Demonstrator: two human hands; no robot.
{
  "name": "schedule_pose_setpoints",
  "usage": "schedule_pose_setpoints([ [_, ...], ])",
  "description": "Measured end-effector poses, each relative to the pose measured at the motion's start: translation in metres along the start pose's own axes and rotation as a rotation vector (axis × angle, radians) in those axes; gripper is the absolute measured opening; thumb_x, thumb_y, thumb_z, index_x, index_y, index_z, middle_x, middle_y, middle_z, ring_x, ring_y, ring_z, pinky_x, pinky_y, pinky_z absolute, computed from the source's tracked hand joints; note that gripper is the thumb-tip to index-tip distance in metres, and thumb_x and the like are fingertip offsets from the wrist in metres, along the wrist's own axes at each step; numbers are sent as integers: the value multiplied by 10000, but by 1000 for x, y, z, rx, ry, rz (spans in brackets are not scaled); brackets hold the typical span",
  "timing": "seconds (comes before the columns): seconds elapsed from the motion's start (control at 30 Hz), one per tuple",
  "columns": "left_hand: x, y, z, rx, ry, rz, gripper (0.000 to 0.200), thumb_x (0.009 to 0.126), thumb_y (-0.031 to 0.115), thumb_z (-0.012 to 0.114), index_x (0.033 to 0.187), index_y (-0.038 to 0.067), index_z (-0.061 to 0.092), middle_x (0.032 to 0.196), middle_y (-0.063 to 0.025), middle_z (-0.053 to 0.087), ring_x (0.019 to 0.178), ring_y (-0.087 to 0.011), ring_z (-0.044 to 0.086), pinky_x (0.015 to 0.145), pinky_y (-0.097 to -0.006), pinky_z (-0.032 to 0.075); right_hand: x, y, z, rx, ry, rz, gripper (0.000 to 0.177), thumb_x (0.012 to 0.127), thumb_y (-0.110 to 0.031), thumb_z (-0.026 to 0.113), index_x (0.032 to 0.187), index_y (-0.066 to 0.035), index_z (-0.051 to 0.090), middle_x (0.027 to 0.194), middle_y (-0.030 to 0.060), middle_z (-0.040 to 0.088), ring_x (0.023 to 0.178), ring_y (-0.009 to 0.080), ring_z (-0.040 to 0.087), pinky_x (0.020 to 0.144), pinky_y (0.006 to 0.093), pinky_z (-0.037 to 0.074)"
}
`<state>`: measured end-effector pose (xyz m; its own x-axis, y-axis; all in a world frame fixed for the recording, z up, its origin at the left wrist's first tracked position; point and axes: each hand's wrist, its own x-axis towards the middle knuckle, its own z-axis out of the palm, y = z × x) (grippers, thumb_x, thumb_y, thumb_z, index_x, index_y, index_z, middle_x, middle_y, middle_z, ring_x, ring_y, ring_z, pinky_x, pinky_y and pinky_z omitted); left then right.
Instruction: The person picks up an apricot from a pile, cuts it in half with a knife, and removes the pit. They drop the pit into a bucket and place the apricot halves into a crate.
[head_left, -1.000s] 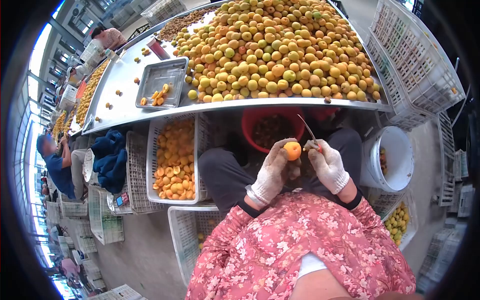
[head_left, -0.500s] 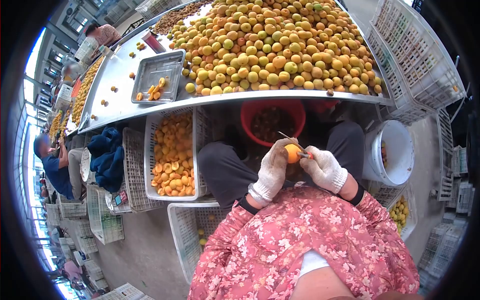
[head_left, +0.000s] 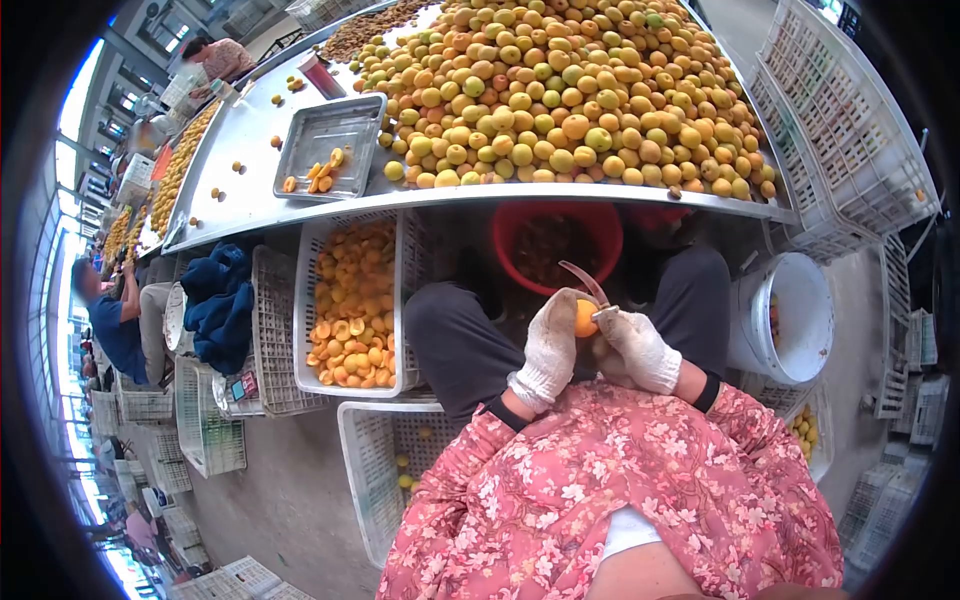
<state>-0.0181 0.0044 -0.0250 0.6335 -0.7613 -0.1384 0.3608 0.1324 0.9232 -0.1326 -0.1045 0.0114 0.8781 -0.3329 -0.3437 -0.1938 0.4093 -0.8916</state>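
In a white work glove, my left hand (head_left: 546, 350) is closed around an orange apricot (head_left: 586, 320). My right hand (head_left: 642, 350), gloved too, grips a knife with a curved blade (head_left: 588, 281) that points up and away from me beside the fruit; its handle is mostly hidden in the glove. Both hands are close together above my lap. Just beyond them a red basin (head_left: 612, 250) with dark pits or scraps in it stands under the table edge. To the left, a white crate (head_left: 302, 345) holds many halved apricots (head_left: 350, 345).
A large heap of whole apricots (head_left: 560, 110) covers the metal table (head_left: 250, 215). A steel tray (head_left: 372, 140) with a few halves and a red cup (head_left: 320, 77) stand on it. A white bucket (head_left: 808, 315) is at my right, stacked crates (head_left: 860, 120) beyond. Co-workers sit at left.
The knife blade has turned from lying across the apricot to pointing upward past it. The red handle that showed before is now covered by my right hand. The view has shifted slightly.
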Motion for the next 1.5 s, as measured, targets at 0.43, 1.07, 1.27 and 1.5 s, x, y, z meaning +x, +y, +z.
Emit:
schedule_pose_setpoints([
  [0.43,8,7,7,-398,-104,-147,747,979,679,290,1006,15,633,911,-98,662,843,-220,641,836,-347,515,-17,0,-11,-527,-33,-199,215,992,-205,536,1022,-3,602,813,88,668,752,134,644,658,287,494],
  [1.07,0,22,18,-592,39,-320,735,1005,641,253,1023,9,628,945,-171,683,984,-306,644,924,-406,507,0,19,0,-720,45,-302,293,952,-297,608,1032,-15,602,798,222,669,764,413,665,650,430,529],
  [1.27,-4,31,9,-26,-74,188,432,998,332,582,1302,30,522,1130,-93,629,1036,-174,602,965,-328,475,0,2,-3,-827,114,-333,267,943,-251,624,1058,-18,563,785,219,652,746,407,667,621,420,525],
  [1.5,-4,24,13,-654,-173,-182,467,1007,348,565,1344,33,489,1194,-137,618,1115,-185,577,998,-329,452,8,22,1,-684,167,-447,242,948,-225,613,1080,-29,560,841,207,669,777,388,678,654,402,528],
])
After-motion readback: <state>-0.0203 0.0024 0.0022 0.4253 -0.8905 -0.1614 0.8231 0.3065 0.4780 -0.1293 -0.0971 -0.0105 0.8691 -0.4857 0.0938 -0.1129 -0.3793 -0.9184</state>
